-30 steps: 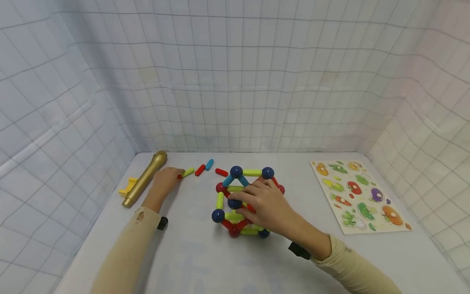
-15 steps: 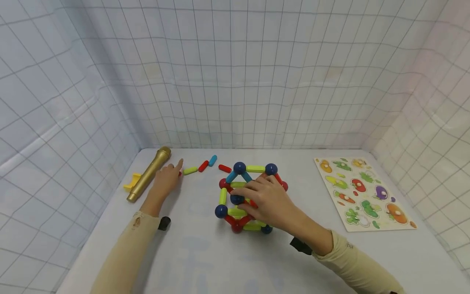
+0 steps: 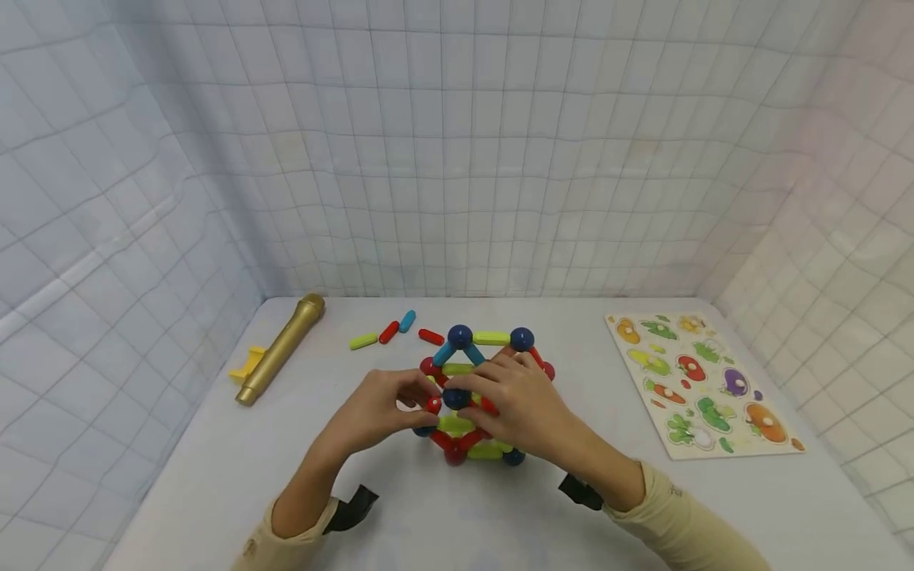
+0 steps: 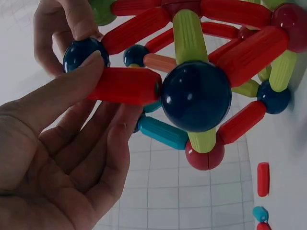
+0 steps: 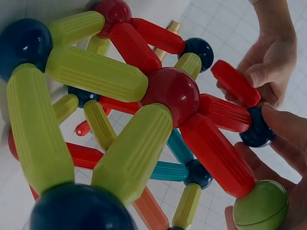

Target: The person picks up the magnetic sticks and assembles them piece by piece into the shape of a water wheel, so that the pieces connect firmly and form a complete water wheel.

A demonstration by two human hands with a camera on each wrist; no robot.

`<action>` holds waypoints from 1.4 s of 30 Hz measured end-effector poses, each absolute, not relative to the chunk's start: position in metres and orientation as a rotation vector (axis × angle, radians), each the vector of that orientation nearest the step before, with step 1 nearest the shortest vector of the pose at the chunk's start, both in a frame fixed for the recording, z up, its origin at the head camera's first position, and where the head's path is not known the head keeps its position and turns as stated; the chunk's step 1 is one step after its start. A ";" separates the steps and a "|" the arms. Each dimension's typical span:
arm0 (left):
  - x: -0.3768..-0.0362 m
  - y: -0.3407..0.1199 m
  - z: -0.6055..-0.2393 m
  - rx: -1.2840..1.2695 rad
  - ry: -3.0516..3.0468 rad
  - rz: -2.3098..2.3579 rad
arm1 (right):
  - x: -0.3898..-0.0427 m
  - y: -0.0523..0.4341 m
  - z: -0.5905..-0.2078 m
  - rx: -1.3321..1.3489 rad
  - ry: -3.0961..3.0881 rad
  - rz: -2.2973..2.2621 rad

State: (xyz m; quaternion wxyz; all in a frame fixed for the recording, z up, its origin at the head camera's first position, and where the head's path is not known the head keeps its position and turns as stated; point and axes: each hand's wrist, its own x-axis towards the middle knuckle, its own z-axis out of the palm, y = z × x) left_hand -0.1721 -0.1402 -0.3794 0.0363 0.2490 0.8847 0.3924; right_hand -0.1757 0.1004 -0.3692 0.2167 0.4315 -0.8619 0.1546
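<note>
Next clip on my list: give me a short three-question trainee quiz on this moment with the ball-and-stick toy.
1. True or false: the left hand holds a red stick at the ball-and-stick frame.
2. Which lies nearest the gold toy microphone? A) fruit puzzle board B) small yellow piece C) loose blue stick
3. Fill in: the right hand has its fingers on a dark ____ ball of the frame.

Key: 1 true; 2 B; 3 blue.
</note>
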 end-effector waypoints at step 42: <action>-0.241 -0.181 -0.389 0.554 2.850 1.002 | -0.164 0.171 -0.391 0.882 -2.433 0.807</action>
